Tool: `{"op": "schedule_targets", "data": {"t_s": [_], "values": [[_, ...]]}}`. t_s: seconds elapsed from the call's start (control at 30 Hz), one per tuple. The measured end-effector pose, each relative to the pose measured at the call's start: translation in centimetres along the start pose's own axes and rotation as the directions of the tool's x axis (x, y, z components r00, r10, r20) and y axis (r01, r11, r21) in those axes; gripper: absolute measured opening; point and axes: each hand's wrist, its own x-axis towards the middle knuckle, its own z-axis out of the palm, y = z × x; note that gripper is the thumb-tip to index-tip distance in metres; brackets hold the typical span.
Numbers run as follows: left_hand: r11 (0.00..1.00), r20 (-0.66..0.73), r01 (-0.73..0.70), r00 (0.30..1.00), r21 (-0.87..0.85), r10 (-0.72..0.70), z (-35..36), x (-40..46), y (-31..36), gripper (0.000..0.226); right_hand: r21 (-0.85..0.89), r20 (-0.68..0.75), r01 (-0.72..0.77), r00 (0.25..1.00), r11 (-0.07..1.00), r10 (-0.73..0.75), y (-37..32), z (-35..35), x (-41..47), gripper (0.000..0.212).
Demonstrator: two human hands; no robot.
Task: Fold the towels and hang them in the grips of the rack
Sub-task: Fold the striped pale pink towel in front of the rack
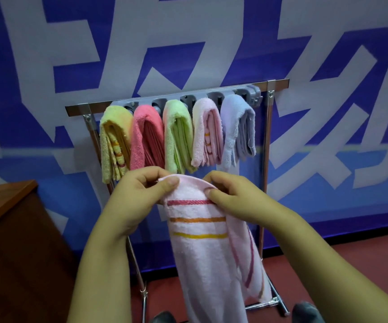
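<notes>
In front of the rack (179,99), seen from the head camera, both hands hold a pale pink striped towel (202,241) by its top edge, below the row of hanging towels. The left hand (139,194) pinches the towel's upper left corner between thumb and curled fingers; the right hand (230,197) pinches the upper right part the same way. The cloth hangs long from that edge, with a loose flap trailing on the right side, so it looks only partly folded.

Five folded towels already hang on the grey bar: yellow towel (113,141), coral towel (146,136), green towel (179,134), a pink towel (208,131) and a lilac towel (237,127). A wooden desk (4,201) stands at the left.

To fold well, the two corners should probably be brought level and the trailing flap drawn in before doubling the length, so the bundle ends narrow like its neighbours. Whether any clip on the bar is still free I cannot tell; the spot right of the lilac towel looks the likeliest.
</notes>
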Motion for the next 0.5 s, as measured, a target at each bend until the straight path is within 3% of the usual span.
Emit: {"op": "schedule_targets", "data": {"t_s": [0.1, 0.2, 0.33, 0.5], "values": [[0.997, -0.105, -0.050, 0.993, 0.055, 0.056, -0.2, 0.1, -0.3, 0.011, -0.174, 0.014, 0.000, 1.000, 0.985, 0.002, 0.6, 0.1, 0.0, 0.016], [0.992, -0.257, -0.084, 0.961, 0.091, 0.105, -0.7, 0.2, -0.8, 0.023, -0.273, 0.015, -0.097, 0.994, 0.957, 0.105, 2.3, -0.1, -0.1, 0.026], [0.998, -0.469, -0.058, 0.881, 0.029, 0.065, -3.4, 0.2, -1.9, 0.019, -0.214, -0.087, -0.229, 0.973, 0.950, 0.214, 4.7, -1.7, -0.7, 0.020], [0.997, -0.514, -0.005, 0.857, -0.076, -0.035, -5.4, -0.2, -3.4, 0.016, -0.127, -0.186, -0.281, 0.949, 0.951, 0.256, 6.0, -4.1, -1.5, 0.028]]}}
